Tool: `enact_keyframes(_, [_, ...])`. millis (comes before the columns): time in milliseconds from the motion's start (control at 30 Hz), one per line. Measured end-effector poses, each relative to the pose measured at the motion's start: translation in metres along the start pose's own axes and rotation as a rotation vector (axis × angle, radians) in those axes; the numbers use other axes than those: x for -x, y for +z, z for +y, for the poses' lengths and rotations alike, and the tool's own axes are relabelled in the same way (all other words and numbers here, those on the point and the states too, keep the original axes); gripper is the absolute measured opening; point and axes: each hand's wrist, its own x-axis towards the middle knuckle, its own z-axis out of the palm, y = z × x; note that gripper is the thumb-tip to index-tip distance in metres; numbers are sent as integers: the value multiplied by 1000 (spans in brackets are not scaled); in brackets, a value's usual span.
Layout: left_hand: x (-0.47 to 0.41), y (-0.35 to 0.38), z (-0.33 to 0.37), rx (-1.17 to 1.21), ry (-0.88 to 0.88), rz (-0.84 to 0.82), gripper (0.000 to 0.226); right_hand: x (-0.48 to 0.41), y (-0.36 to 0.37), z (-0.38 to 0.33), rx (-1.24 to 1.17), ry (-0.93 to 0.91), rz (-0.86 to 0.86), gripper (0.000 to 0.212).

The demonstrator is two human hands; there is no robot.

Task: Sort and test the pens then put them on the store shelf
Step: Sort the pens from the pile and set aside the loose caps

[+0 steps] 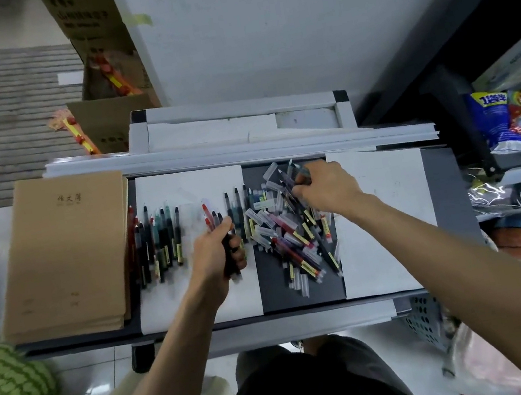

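A: Brown notebooks [63,253] fill the left end of the table [449,199] — where are the pens?

B: In several lots. A sorted row [160,246] lies on the left sheet [197,299], just right of the notebooks. A loose pile [289,237], mixed with clear caps, lies on the dark strip between the two white sheets.

A: And the hands?

B: The left hand [217,257] has its fingers curled round a dark bundle [230,263] of pens, held over the sheet's right edge, just left of the pile. A few red and black ones [216,213] lie just beyond its knuckles.

A: The other?

B: The right hand [329,188] is at the pile's far right corner — fingers bent, pinching one pen [302,177]. It is too blurred to tell the colour.
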Motion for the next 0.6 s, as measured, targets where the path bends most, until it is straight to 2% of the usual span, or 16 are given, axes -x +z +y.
enact_keyframes(67, [1, 3, 0, -17, 6, -20, 24, 2, -6, 5, -172, 27, -9, 18])
enact_keyframes(133, [0, 6, 0, 9, 1, -40, 21, 7, -13, 9, -348, 66, -22, 24])
enact_keyframes(200, [-2, 10, 0, 55, -19, -50, 21, 16, -19, 11, -412, 79, -68, 28])
enact_keyframes(300, [-6, 17, -1, 96, -38, -63, 21, 25, -22, 16, -594, 172, -136, 19])
enact_keyframes(467, [-5, 26, -5, 85, -42, -47, 24, 29, -7, 20, -542, 130, -189, 20])
enact_keyframes(600, [-3, 29, -8, 102, -50, -30, 23, 29, 1, 9, -777, 156, -209, 20])
